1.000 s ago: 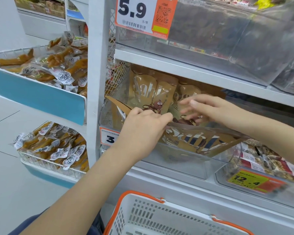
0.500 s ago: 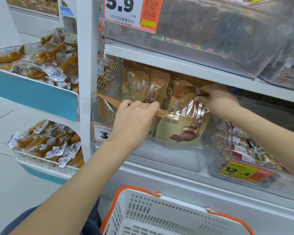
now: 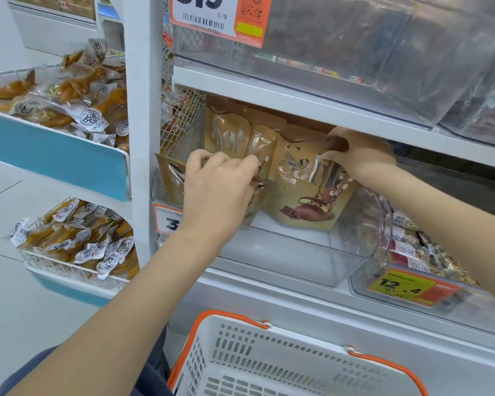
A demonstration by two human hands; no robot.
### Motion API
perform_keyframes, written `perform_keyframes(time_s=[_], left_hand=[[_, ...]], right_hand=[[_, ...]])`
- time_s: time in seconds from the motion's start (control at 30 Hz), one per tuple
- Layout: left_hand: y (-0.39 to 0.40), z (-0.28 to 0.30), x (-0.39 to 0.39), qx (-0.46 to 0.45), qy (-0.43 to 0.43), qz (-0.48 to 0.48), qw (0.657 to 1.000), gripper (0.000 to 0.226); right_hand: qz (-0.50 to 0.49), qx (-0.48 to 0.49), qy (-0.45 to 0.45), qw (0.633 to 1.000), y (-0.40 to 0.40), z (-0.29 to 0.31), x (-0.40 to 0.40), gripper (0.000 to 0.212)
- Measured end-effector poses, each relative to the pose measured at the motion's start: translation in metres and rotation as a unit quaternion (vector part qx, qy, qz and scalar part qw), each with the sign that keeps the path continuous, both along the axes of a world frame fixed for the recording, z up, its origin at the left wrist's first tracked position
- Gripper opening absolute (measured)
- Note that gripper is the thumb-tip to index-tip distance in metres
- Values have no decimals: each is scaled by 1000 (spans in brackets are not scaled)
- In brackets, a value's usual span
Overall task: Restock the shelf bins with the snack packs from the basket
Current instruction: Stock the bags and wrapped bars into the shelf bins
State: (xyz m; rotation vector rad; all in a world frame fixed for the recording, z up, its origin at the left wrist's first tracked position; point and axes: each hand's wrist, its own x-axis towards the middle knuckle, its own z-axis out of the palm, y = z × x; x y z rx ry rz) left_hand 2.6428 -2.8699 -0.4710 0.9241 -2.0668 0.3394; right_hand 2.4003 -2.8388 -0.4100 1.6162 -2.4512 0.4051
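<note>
Biggest worry we see: the clear bin [image 3: 312,252] mid-frame sits right under the shelf [image 3: 297,104] above, so the upright brown snack pack [image 3: 303,195] could snag there and flop forward. Our right hand [image 3: 363,155] pinches its top corner; our left hand [image 3: 217,190] grips another pack [image 3: 169,172] at the bin's left. The basket [image 3: 269,364] waits at the bottom. Since a second ago the front pack went from lying flat to standing.

Both arms reaching forward, left grip [image 3: 220,190] curled knuckles-up, right grip [image 3: 360,157] fingers curled, pinching
</note>
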Motion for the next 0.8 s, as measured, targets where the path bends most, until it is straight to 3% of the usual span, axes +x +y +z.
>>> perform_keyframes(time_s=[0.07,0.13,0.23,0.3,0.4,0.57,0.8], left_hand=[[0,2,4,2,17,12,1000,17],[0,5,9,14,34,25,999,20],[-2,8,17,29,66,21,997,20],[-4,8,24,30,75,2,997,16],[-4,7,30,38,59,-25,997,15],[-5,9,37,36,47,-49,997,10],[-12,16,48,26,88,3,996,9]], right_hand=[[3,-8,91,996,9,-4,8,45],[80,-67,180,978,20,-12,17,43],[330,-156,151,919,31,-29,36,22],[389,-105,39,914,29,-43,54,32],[356,-15,-173,918,15,-48,67,48],[289,14,-229,929,-13,-42,72,7],[137,-9,-335,932,-18,-31,62,34]])
